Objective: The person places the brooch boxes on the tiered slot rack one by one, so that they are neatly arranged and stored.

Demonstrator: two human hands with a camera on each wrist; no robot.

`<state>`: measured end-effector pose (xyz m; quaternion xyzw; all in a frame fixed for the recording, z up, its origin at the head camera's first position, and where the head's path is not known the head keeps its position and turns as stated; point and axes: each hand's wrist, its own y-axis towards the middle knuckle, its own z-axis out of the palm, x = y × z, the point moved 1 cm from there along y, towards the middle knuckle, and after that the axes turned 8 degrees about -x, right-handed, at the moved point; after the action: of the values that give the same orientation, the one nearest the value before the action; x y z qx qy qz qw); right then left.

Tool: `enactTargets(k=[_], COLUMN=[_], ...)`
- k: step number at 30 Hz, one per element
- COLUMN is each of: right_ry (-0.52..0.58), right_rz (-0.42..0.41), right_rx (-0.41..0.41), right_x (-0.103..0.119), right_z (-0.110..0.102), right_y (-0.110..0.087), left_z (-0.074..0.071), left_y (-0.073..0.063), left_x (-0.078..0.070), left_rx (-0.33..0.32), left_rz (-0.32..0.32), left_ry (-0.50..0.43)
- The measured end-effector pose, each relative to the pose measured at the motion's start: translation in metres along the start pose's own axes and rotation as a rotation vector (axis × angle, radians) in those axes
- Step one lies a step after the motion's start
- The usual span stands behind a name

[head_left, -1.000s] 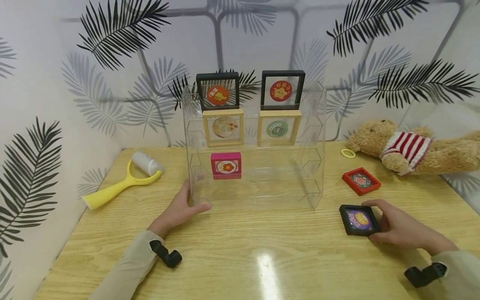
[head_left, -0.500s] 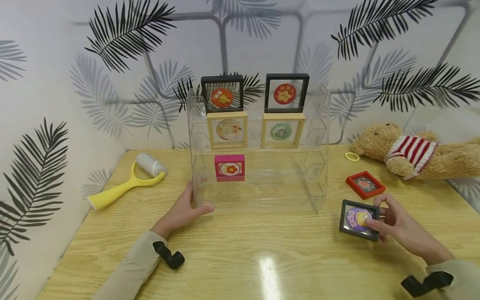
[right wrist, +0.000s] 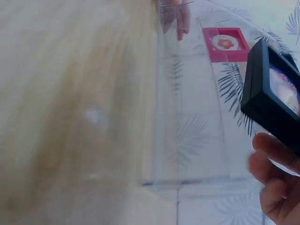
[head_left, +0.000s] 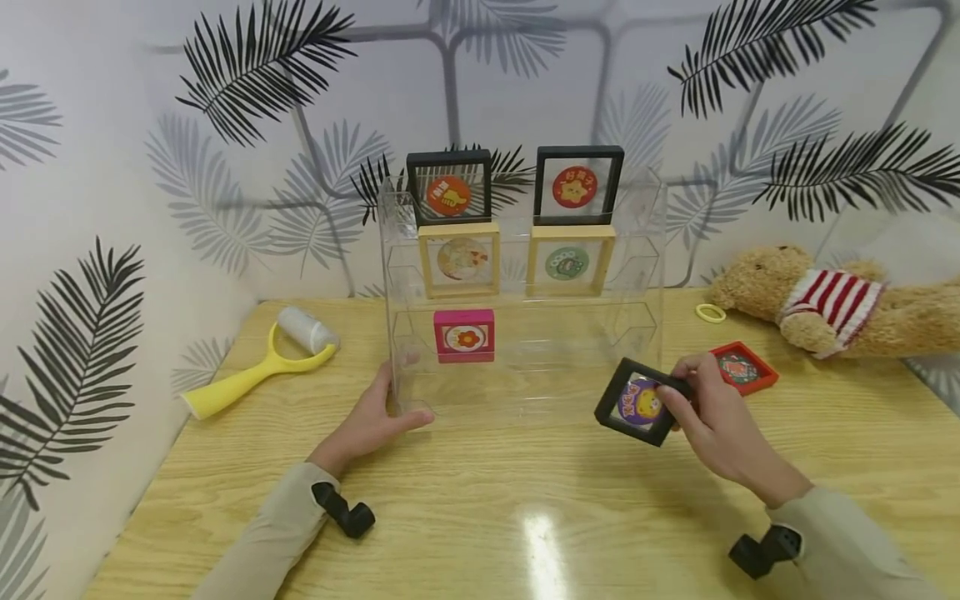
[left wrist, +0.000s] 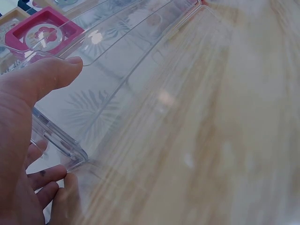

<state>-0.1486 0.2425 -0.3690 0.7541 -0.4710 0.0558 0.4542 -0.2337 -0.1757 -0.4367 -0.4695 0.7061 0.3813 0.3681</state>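
A clear acrylic display rack [head_left: 555,383] with stepped tiers stands mid-table. My left hand [head_left: 367,425] holds its lower left side, thumb across the front and fingers behind the side panel, as the left wrist view shows. Between thumb and fingers, my right hand [head_left: 723,425] pinches a small black frame [head_left: 637,408] with a purple cartoon sticker, tilted in front of the rack's lower right corner. On the rack sit two black frames [head_left: 450,154] on top, two cream-coloured frames [head_left: 459,229] below them, and a pink frame [head_left: 465,317] with a flower at left.
Behind my right hand a red frame [head_left: 742,368] lies on the wooden table [head_left: 465,517]. A yellow ring [head_left: 710,313] and a teddy bear [head_left: 832,308] in a striped shirt lie back right. A yellow-handled roller [head_left: 255,371] lies at left, near the leaf-patterned wall.
My right hand has lifted the black frame off the table and carried it leftward to the rack's right end, turning it on the way. The left hand stays on the rack.
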Motion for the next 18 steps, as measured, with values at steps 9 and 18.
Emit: enactTargets(k=[9,18], right_ry=[0.030,-0.103], right_rz=[-0.109,-0.300], right_rx=[-0.042,-0.135], right_x=[0.018,0.020], right_z=[0.018,0.040], right_y=[0.054,0.097], left_z=[0.000,0.001], left_y=[0.001,0.001], left_x=[0.002,0.002], left_rx=[0.000,-0.009], left_rz=[-0.008,0.004], left_ry=[-0.001,0.003])
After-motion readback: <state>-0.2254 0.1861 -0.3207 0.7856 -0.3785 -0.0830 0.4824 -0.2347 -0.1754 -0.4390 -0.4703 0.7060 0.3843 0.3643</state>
